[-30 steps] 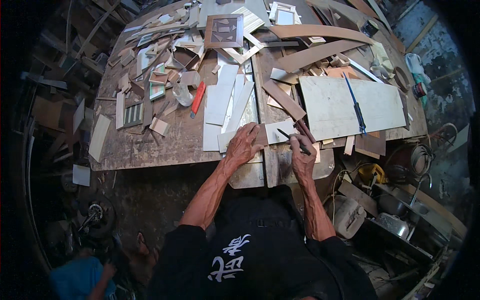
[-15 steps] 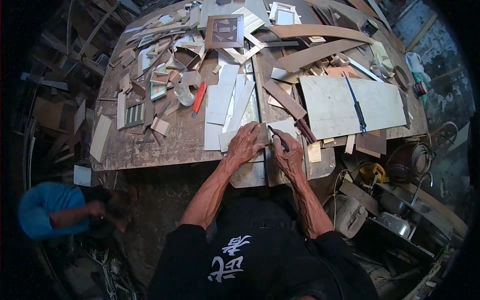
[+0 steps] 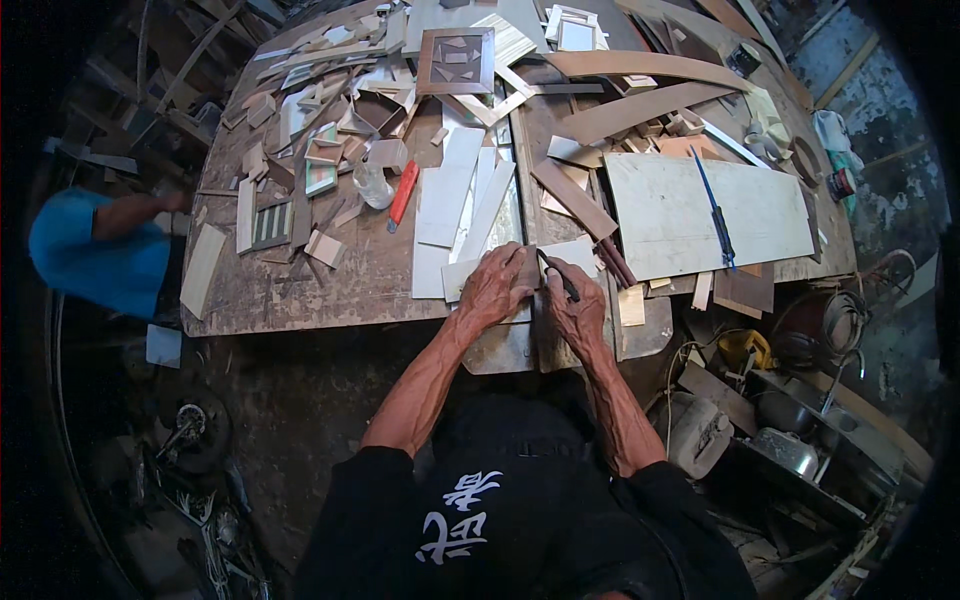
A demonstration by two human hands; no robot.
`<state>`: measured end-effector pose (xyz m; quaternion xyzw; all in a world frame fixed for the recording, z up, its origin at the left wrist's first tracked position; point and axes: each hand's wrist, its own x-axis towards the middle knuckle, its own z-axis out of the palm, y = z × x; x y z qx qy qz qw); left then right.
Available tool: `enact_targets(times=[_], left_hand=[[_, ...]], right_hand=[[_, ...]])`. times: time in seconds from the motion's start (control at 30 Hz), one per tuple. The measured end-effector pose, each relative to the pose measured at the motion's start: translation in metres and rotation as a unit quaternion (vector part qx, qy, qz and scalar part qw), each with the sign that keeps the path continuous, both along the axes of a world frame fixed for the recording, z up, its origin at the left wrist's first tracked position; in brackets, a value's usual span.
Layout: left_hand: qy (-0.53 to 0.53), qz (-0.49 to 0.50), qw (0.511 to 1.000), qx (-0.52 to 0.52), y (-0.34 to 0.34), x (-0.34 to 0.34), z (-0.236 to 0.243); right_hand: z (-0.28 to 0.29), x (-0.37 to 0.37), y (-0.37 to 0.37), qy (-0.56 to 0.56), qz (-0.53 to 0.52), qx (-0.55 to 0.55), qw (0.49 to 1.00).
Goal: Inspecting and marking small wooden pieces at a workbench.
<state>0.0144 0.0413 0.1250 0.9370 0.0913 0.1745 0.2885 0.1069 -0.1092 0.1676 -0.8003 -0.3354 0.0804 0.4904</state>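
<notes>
At the near edge of the workbench (image 3: 330, 305), my left hand (image 3: 490, 288) presses its fingers and thumb against a small brown wood piece (image 3: 527, 268). Just to the right, my right hand (image 3: 577, 312) is closed around a slim black pen-like tool (image 3: 558, 272), its tip beside that wood piece. Both hands rest over a long narrow board (image 3: 546, 345) that runs away from me. White strips (image 3: 440, 205) lie beyond my left hand, and a red-handled tool (image 3: 404, 195) is left of them. Fingertips and the tool's point are partly hidden.
Wood offcuts and small boxes crowd the bench's left and far side, near a brown frame (image 3: 456, 60). A pale panel (image 3: 700, 215) at right carries a blue-and-black tool (image 3: 716, 210). A person in blue (image 3: 100, 250) is at the left. A jerrycan (image 3: 697, 435) stands below right.
The person in blue has moved farther up along the bench's left side, uncovering a wheel on the floor. My hands hold nearly the same place; the view has shifted slightly.
</notes>
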Motion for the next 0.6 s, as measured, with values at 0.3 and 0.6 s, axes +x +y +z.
enact_targets(times=[0.3, 0.6], left_hand=[[0.017, -0.002, 1.0, -0.013, 0.0, 0.003, 0.002], [0.03, 0.002, 1.0, 0.002, 0.0, -0.001, 0.007]], right_hand=[[0.011, 0.006, 0.002, -0.041, 0.015, -0.037, 0.998], [0.07, -0.011, -0.037, 0.001, -0.014, -0.129, 0.992]])
